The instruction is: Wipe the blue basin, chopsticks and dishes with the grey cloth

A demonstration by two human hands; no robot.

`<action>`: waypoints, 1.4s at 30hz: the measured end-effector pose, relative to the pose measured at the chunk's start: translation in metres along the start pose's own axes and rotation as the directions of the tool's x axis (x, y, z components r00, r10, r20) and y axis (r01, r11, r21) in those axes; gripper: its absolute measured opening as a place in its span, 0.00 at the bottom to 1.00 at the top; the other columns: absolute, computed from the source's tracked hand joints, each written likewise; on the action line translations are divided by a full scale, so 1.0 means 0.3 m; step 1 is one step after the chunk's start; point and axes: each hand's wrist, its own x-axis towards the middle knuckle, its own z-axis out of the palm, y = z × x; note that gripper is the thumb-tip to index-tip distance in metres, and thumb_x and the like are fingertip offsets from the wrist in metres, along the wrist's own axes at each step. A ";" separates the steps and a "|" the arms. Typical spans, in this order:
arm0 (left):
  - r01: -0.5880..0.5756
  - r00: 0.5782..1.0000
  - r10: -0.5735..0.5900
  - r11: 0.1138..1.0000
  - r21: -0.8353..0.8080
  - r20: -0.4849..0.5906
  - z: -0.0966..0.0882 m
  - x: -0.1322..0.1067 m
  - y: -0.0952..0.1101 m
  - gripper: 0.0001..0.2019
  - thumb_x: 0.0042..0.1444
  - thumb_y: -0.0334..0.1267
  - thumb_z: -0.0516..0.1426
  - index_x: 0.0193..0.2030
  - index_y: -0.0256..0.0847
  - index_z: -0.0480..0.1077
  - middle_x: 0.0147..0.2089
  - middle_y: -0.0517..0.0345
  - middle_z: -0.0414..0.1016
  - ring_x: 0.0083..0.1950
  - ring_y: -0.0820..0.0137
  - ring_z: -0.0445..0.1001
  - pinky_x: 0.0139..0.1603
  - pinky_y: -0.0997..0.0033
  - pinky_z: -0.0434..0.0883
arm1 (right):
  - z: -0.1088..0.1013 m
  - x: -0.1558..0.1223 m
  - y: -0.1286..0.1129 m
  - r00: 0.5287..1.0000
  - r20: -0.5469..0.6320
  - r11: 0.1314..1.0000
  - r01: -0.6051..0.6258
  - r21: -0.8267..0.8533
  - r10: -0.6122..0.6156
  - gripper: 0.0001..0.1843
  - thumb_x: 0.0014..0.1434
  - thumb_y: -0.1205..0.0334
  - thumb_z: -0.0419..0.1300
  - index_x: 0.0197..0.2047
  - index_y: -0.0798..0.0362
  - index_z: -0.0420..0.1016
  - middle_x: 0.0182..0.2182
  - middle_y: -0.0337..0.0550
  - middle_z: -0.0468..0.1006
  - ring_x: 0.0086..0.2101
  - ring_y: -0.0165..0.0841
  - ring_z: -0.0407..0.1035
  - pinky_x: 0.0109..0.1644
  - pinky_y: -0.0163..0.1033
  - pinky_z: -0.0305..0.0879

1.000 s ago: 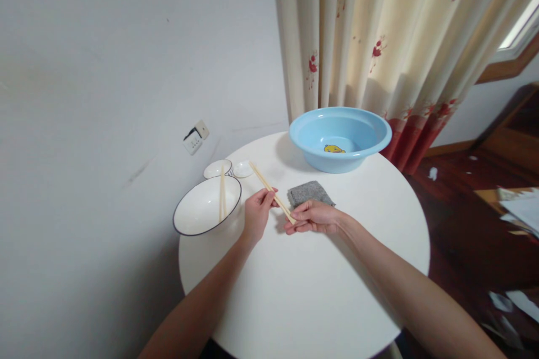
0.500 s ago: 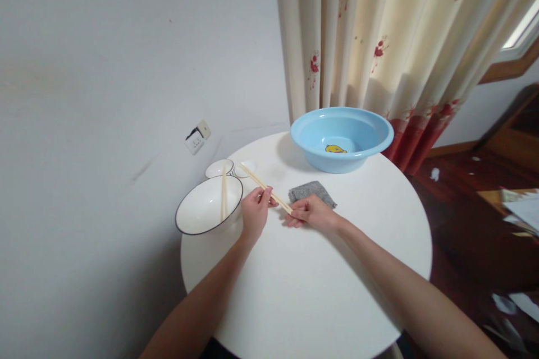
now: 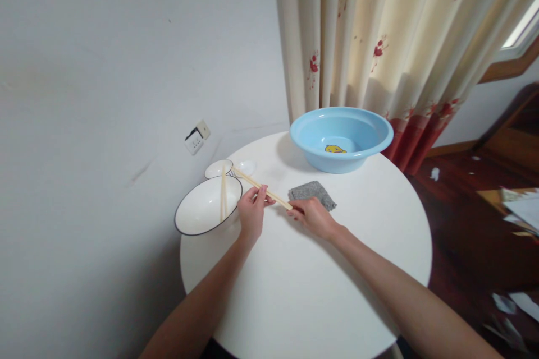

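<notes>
A pair of light wooden chopsticks (image 3: 277, 198) is held above the table between my two hands. My left hand (image 3: 253, 207) pinches them around the middle, and my right hand (image 3: 310, 216) grips their near right end. Their far ends point left toward a small white dish (image 3: 246, 168). Left of my left hand stands a large white bowl (image 3: 197, 207) with a dark rim, and two more chopsticks (image 3: 223, 196) lie across its right side. Just behind my right hand lies a folded grey cloth (image 3: 314, 191).
A light blue basin (image 3: 341, 164) with a yellow duck picture stands at the back right of the round white table (image 3: 290, 286). Behind the large bowl is a small dark-rimmed bowl (image 3: 215, 169). A wall (image 3: 126, 95) borders the left, a curtain (image 3: 357, 28) the back.
The held chopsticks have swung to a flatter slant, their far ends shifting left toward the small bowl. My left hand has moved slightly left. The right hand has turned a little on the near end.
</notes>
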 end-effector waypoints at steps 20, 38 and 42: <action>-0.008 0.999 0.004 0.995 -0.097 -0.041 0.003 0.002 0.001 0.18 0.53 0.50 0.64 0.37 0.34 0.76 0.25 0.62 0.71 0.27 0.76 0.72 0.33 0.73 0.79 | -0.001 -0.005 -0.028 0.997 -0.070 0.965 0.011 -0.263 -0.030 0.12 0.68 0.63 0.55 0.34 0.54 0.75 0.26 0.41 0.77 0.26 0.29 0.67 0.31 0.34 0.52; 0.070 0.989 -0.056 0.992 -0.106 0.138 0.025 -0.049 0.026 0.22 0.50 0.44 0.67 0.48 0.39 0.67 0.37 0.59 0.74 0.37 0.71 0.78 0.39 0.67 0.80 | 0.004 -0.009 -0.036 0.988 -0.150 0.993 0.025 -0.113 -0.042 0.12 0.66 0.63 0.54 0.36 0.54 0.77 0.25 0.40 0.75 0.25 0.28 0.65 0.33 0.33 0.57; 0.059 0.988 -0.044 0.993 -0.100 0.150 0.020 -0.044 0.027 0.21 0.50 0.42 0.67 0.48 0.39 0.67 0.37 0.60 0.74 0.36 0.71 0.79 0.39 0.67 0.81 | 0.009 -0.005 -0.021 0.992 -0.121 0.990 -0.026 0.139 0.043 0.14 0.67 0.59 0.54 0.37 0.54 0.78 0.26 0.41 0.79 0.26 0.28 0.69 0.33 0.32 0.61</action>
